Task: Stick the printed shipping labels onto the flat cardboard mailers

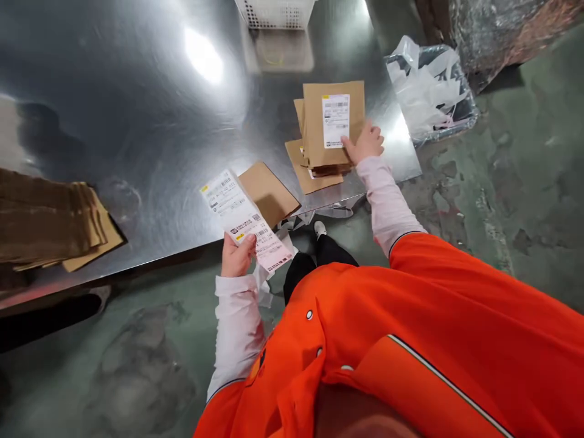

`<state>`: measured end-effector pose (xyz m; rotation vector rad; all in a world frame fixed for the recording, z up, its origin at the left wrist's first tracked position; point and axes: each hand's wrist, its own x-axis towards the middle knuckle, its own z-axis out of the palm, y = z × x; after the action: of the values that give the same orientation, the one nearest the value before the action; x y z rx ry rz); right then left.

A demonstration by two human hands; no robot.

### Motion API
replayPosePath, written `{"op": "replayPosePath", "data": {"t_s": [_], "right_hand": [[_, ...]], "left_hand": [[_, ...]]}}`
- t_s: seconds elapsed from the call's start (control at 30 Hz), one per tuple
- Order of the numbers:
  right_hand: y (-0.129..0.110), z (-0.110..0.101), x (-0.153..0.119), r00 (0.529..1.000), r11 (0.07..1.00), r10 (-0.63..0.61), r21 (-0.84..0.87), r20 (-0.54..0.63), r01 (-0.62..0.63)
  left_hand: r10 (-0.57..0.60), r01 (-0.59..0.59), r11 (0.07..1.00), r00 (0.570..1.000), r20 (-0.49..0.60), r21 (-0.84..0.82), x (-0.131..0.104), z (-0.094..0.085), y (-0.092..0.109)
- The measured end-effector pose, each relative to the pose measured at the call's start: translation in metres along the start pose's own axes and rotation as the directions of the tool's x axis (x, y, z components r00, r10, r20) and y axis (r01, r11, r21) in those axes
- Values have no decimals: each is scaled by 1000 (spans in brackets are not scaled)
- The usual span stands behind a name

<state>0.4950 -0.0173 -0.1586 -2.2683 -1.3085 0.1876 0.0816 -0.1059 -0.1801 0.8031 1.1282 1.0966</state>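
Observation:
My left hand (238,255) pinches a strip of white printed shipping labels (237,214) between thumb and fingers, low over the table's near edge. Part of the strip covers a plain brown cardboard mailer (268,193) lying at that edge. To the right, my right hand (366,143) grips the right side of a cardboard mailer (312,125), its thumb on the lower corner of a white label (336,121) on the front. This mailer tops an uneven stack of mailers (314,177). The fingertips at its right edge are partly curled.
The shiny metal table (150,140) ends at the right near a bin (469,115) of white plastic scraps. A white perforated basket (276,15) stands at the far edge. More brown mailers (50,219) are piled at the left. Wrapped goods (506,30) lie beyond the bin.

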Motion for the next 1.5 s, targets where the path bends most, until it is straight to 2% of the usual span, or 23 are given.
{"op": "replayPosePath", "data": {"t_s": [0.07, 0.1, 0.13, 0.17, 0.2, 0.27, 0.3, 0.37, 0.43, 0.53, 0.6, 0.67, 0.8, 0.83, 0.93, 1.0, 1.2, 1.3, 1.37, 1.4, 1.43, 1.47, 1.5], "right_hand": [[-22, 0, -25, 969, 997, -28, 78, 247, 9], [-38, 8, -48, 885, 972, -120, 233, 450, 13], [-53, 18, -74, 728, 906, -278, 423, 627, -18], [-68, 29, -102, 592, 811, -403, 572, 698, -124], [-79, 41, -129, 551, 711, -455, 658, 700, -250], [-91, 59, -173, 575, 588, -411, 688, 707, -425], [-92, 65, -188, 581, 588, -368, 666, 726, -459], [-89, 71, -201, 531, 682, -336, 590, 778, -433], [-87, 70, -195, 502, 774, -342, 541, 795, -330], [-91, 63, -173, 549, 845, -389, 524, 740, -107], [-98, 57, -159, 518, 867, -458, 491, 722, 82], [-102, 55, -148, 467, 868, -495, 446, 733, 218], [-109, 71, -125, 448, 875, -483, 402, 752, 270], [-113, 79, -117, 451, 871, -490, 403, 746, 280], [-133, 112, -83, 488, 841, -539, 410, 686, 353], [-151, 137, -59, 509, 825, -561, 394, 652, 405], [-183, 195, -19, 594, 844, -528, 294, 606, 450], [-178, 202, -21, 605, 833, -535, 251, 589, 493], [-172, 198, -31, 618, 817, -546, 196, 566, 543], [-168, 194, -39, 602, 787, -579, 182, 549, 590], [-165, 190, -47, 555, 735, -632, 191, 541, 650], [-162, 186, -56, 471, 662, -694, 226, 544, 714], [-159, 184, -64, 350, 570, -753, 287, 558, 770]], "left_hand": [[-5, 4, 998, 1000, 24, 55, -9, 5, -7], [-23, 19, 996, 999, 48, 93, -15, 8, -12], [-60, 48, 989, 995, 86, 137, -19, 11, -16], [-117, 91, 979, 984, 136, 185, -24, 14, -19], [-180, 136, 964, 966, 186, 228, -27, 17, -22], [-244, 187, 949, 945, 217, 253, -29, 21, -26], [-232, 187, 955, 955, 186, 232, -28, 22, -28], [-164, 158, 975, 986, 25, 154, -24, 26, -33], [-146, 159, 983, 981, -131, 92, -22, 32, -41], [-214, 223, 975, 955, -206, 23, -25, 51, -55], [-235, 233, 972, 933, -271, -41, -29, 67, -66], [-207, 197, 978, 892, -401, -66, -30, 84, -78], [-153, 137, 988, 772, -617, -74, -17, 103, -101], [-173, 137, 985, 771, -612, -105, -13, 104, -106], [-280, 168, 950, 828, -485, -262, -7, 104, -120], [-352, 193, 908, 831, -431, -371, -9, 104, -128], [-430, 207, 877, 742, -514, -434, -12, 111, -145], [-456, 250, 877, 705, -544, -410, -21, 113, -154], [-481, 299, 871, 677, -557, -389, -40, 114, -161], [-498, 330, 864, 666, -556, -380, -54, 115, -165], [-515, 354, 855, 662, -544, -379, -70, 115, -169], [-530, 371, 846, 667, -524, -384, -85, 114, -171], [-542, 382, 837, 676, -499, -391, -99, 112, -172]]}}
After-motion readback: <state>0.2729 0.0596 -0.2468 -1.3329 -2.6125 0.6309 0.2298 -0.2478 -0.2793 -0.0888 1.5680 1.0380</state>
